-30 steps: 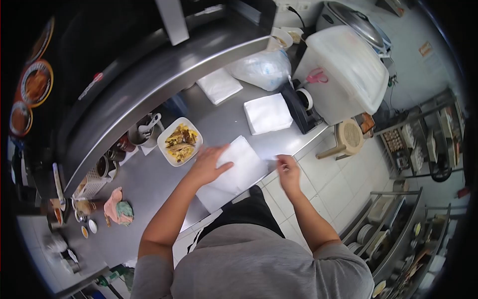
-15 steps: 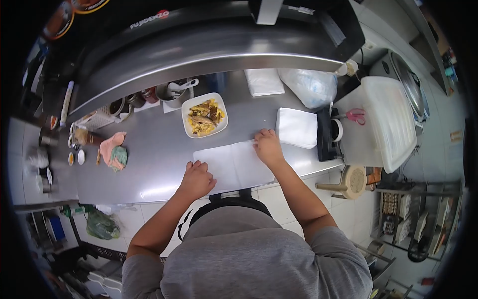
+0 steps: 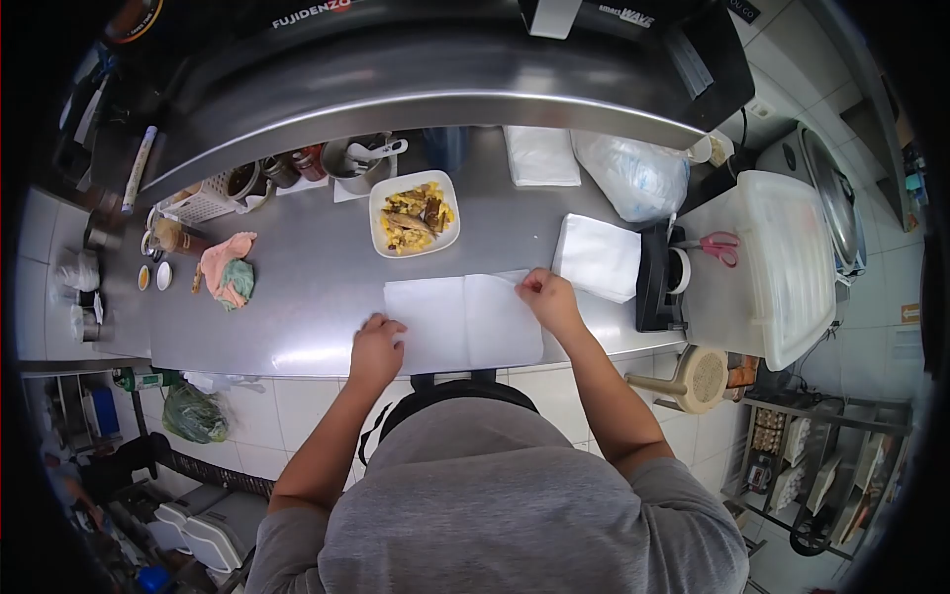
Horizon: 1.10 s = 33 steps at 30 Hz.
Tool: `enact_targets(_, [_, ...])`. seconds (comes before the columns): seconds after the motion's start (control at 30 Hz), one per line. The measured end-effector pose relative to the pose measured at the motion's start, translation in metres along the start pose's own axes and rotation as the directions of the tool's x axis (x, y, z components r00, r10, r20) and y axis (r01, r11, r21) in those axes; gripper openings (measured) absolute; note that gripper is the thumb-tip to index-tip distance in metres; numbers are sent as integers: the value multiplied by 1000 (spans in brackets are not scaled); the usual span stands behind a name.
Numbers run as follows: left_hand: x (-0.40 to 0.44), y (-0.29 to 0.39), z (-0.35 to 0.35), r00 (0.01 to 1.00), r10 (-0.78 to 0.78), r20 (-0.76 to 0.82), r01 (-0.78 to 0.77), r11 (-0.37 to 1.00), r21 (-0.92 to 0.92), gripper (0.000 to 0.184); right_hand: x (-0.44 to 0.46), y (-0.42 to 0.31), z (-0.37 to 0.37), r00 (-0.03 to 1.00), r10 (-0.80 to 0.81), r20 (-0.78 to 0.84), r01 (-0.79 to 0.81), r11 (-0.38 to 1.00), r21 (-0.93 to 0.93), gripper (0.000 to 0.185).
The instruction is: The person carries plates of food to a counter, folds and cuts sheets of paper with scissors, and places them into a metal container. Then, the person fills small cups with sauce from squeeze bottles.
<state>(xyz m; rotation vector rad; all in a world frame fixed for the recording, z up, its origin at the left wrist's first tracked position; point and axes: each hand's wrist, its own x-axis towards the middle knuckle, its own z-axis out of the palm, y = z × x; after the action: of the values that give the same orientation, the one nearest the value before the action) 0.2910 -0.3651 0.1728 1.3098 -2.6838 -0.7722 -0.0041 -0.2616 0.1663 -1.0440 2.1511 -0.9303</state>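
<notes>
White paper sheet (image 3: 435,322): at the front edge of the steel worktop (image 3: 297,312)
Right hand (image 3: 551,301): fingers pinching its far-right corner
Left hand (image 3: 377,348): fingers curled at left edge, grip unclear
Leftward room: worktop towards pink-and-green cloth (image 3: 224,261)

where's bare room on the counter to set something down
The counter is bare between the pink cloth and left hand; a smaller gap separates the food dish and nearer white stack. The right end, with tape dispenser and lidded bin, is crowded.
</notes>
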Motion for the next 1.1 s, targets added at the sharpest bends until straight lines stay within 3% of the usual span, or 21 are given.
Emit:
enact_targets(0.1, [0, 33, -16, 950, 262, -171, -228, 954, 195, 47, -1, -16, -2, 994, -30, 103, 36, 998, -58, 21])
enact_targets(0.17, [4, 56, -12, 987, 158, -33, -159, 924, -349, 58, 7, -31, 3, 926, 180, 331, -259, 942, 214, 21])
enact_targets(0.2, [8, 65, -10, 990, 132, 52, -77, 806, -586, 64, 9, -38, 8, 855, 245, 456, -412, 855, 314, 21])
enact_targets(0.23, [14, 73, -8, 987, -34, 155, 144, 607, -781, 65, 8, -44, 16, 818, 217, 533, -477, 773, 418, 21])
enact_targets(0.3, [28, 82, -6, 859, -233, 456, 468, -2, -884, 68, 8, -55, 27, 742, 118, 660, -599, 559, 573, 21])
enact_targets(0.33, [35, 74, 9, 850, -369, 377, 449, 132, -884, 66, 7, -53, 29, 757, 90, 647, -576, 559, 596, 20])
enact_targets(0.4, [40, 47, 24, 893, -317, 319, 421, 337, -842, 62, 4, -44, 38, 783, 33, 621, -530, 556, 640, 20])
enact_targets(0.5, [41, 7, 35, 930, -339, 144, 329, 591, -736, 51, 0, -12, 51, 986, 38, 162, -111, 876, 469, 19])
enact_targets(0.57, [39, -9, 31, 931, -359, 73, 327, 726, -604, 48, -3, 5, 54, 997, -65, 49, 47, 954, 297, 23])
enact_targets(0.6, [36, -13, 28, 937, -345, 59, 311, 744, -591, 46, -5, 5, 51, 992, -123, -2, 121, 972, 200, 26])
enact_targets(0.7, [34, -18, 23, 948, -316, 29, 300, 862, -409, 45, -9, -4, 42, 992, -129, -14, 130, 987, 90, 29])
enact_targets(0.8, [32, -12, 18, 950, -309, 35, 300, 881, -366, 45, -1, -12, 34, 902, -396, -172, 360, 910, -208, 33])
enact_targets(0.9, [31, -10, 19, 954, -298, -10, 277, 898, -342, 43, 5, -12, 28, 940, -321, -119, 261, 896, -360, 34])
enact_targets(1.1, [31, -14, 16, 966, -257, -27, 229, 899, -373, 43, 1, -4, 23, 938, -306, -163, 240, 912, -332, 35])
